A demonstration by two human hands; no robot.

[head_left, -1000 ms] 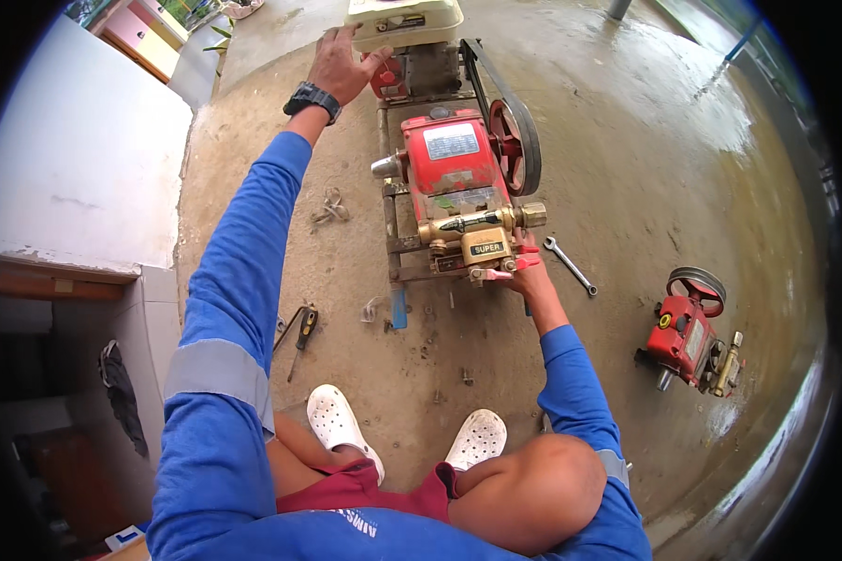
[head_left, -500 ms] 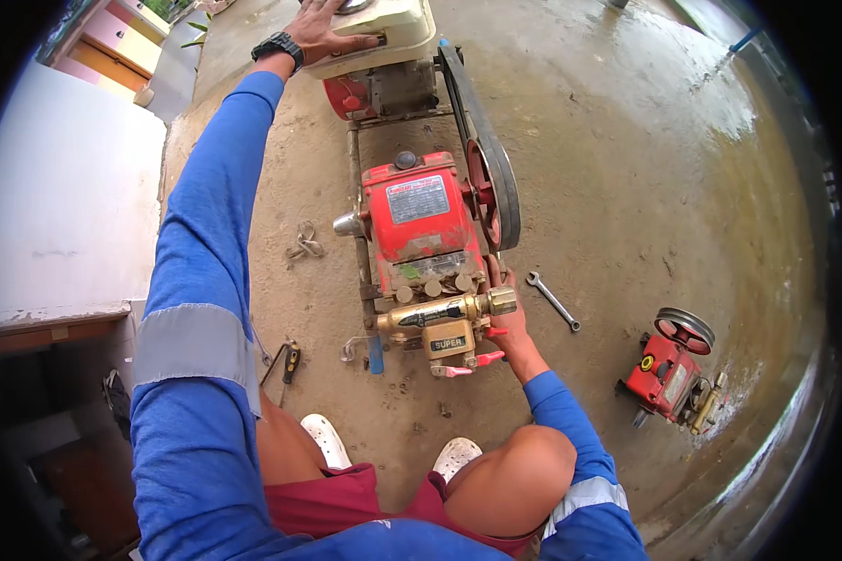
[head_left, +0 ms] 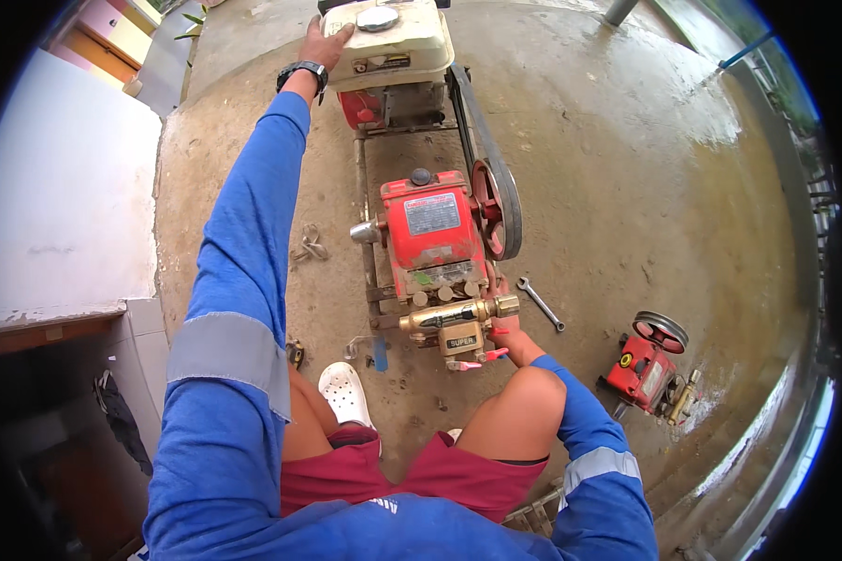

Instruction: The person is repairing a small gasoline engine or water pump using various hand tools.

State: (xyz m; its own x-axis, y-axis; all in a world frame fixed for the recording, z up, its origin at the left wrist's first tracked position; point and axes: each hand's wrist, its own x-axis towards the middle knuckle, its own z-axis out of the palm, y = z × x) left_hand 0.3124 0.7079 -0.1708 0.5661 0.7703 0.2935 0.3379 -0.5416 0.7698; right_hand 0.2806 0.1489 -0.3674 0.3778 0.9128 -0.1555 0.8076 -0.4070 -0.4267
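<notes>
In the head view, the left hand [head_left: 326, 47] rests spread on the left edge of the cream-white, rounded fuel tank [head_left: 404, 64]. The right hand [head_left: 507, 327] is beside the brass-fitted, boxy red metal pump [head_left: 437, 245], directly ahead; its grip cannot be told. Steady, even pressure suits, fingers clear of the black rubber belt [head_left: 482, 129].

A person's two hands are spanning a red pump [head_left: 435, 238] and its engine [head_left: 412, 107].
The left hand [head_left: 324, 47] is resting on a corner of the cream fuel tank [head_left: 407, 49]; the right hand [head_left: 512, 329] is reaching in beside the brass fitting [head_left: 444, 316], its fingers partly hidden. A wrench [head_left: 541, 304] is lying nearby on the concrete floor [head_left: 617, 206], and a second red pump [head_left: 643, 376] is sitting farther right.
</notes>
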